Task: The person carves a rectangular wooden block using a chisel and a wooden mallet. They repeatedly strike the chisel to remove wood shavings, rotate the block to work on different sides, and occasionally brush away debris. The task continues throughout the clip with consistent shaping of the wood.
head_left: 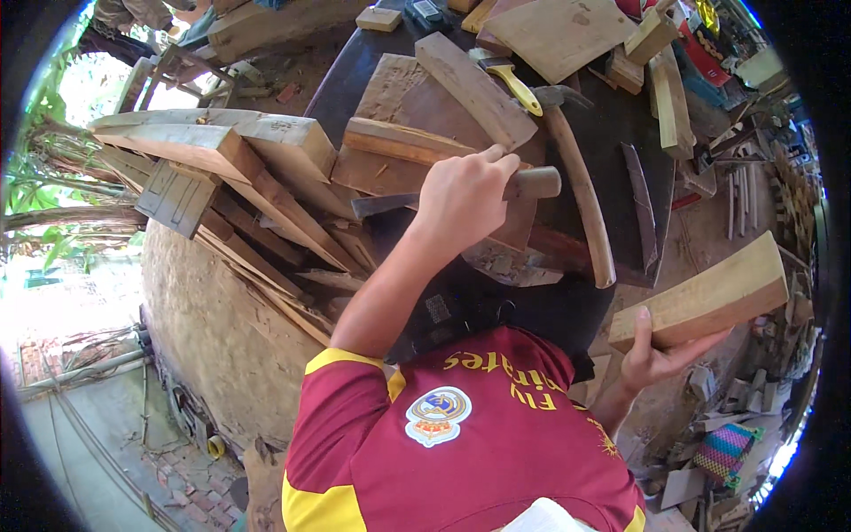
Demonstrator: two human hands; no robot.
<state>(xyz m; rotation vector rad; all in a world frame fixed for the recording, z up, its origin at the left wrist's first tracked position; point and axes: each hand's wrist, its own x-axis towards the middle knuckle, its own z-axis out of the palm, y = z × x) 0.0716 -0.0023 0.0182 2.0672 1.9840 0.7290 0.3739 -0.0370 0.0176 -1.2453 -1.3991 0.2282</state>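
My left hand [465, 195] is closed around a chisel [532, 183], its rounded wooden handle end pointing right. The flat dark blade sticks out on the left side of the fist. Below it on the bench lies a narrow wood strip [399, 142], partly hidden by my knuckles. Off to the right, my right hand [660, 355] grips a thick wooden block [709, 297], thumb on the near face and fingers underneath. The block is held tilted, away from the bench.
On the dark bench [620, 195] lie a claw hammer [581, 186], a yellow-handled brush [514, 84], a plank [474, 89] and a wide board [563, 35]. Long beams [213, 151] are stacked at left. Offcuts and a woven bag [727, 452] lie at lower right.
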